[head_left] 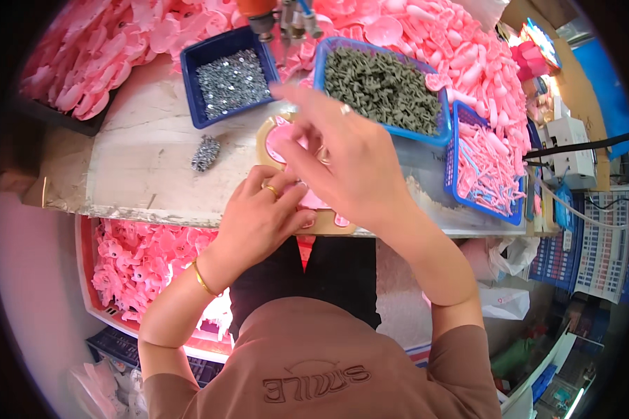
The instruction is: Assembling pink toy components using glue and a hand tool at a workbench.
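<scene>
A pink plastic part [281,133] lies on a tan fixture [264,145] at the table's front edge, mostly covered by my hands. My left hand [262,209] bends its fingers over the near side of the part and holds it against the fixture. Just above the part is my right hand [353,150], thumb and forefinger apart; the forefinger, smeared by motion, points toward the blue tray [197,115] of small metal screws. Whether anything small sits in its palm is hidden. A little heap of screws [205,153] lies left of the fixture.
An orange-topped power screwdriver [258,14] hangs at the far middle. Dark green small parts [384,87] fill a blue bin, and a blue basket [451,164] holds pink and blue sticks. Pink pieces [119,42] heap along the back; a red crate [87,272] stands below at left.
</scene>
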Motion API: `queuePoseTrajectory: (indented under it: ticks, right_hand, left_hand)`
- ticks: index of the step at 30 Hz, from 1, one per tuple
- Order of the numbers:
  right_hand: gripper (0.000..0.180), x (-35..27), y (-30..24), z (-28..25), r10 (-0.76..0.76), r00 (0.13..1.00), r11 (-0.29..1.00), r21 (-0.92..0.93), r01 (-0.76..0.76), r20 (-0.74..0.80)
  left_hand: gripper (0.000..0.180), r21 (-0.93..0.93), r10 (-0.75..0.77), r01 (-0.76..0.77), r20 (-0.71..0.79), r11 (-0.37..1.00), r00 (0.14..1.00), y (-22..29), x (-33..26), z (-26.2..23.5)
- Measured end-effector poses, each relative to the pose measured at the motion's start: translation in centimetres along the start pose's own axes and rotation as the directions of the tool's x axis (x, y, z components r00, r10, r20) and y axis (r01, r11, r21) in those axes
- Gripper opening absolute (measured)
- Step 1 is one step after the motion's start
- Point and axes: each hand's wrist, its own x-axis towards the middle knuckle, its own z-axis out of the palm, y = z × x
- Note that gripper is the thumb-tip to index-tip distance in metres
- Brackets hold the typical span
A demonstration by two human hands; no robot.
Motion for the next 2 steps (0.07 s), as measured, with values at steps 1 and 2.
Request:
queuePoseTrajectory:
  ticks: [1,2]
  right_hand:
    - [0.048,1.5,-0.6,0.6,-0.018,0.997,0.991,0.129,0.028,-0.08]
    - [0.071,3.1,-0.5,1.3,-0.079,0.984,0.993,0.075,0.092,-0.157]
  left_hand:
    - [0.037,0.009,0.014,-0.014,-0.007,1.0,1.0,0.0,0.0,-0.2]
    - [0.038,0.016,0.036,-0.036,-0.015,0.999,0.999,0.2,0.2,-0.3]
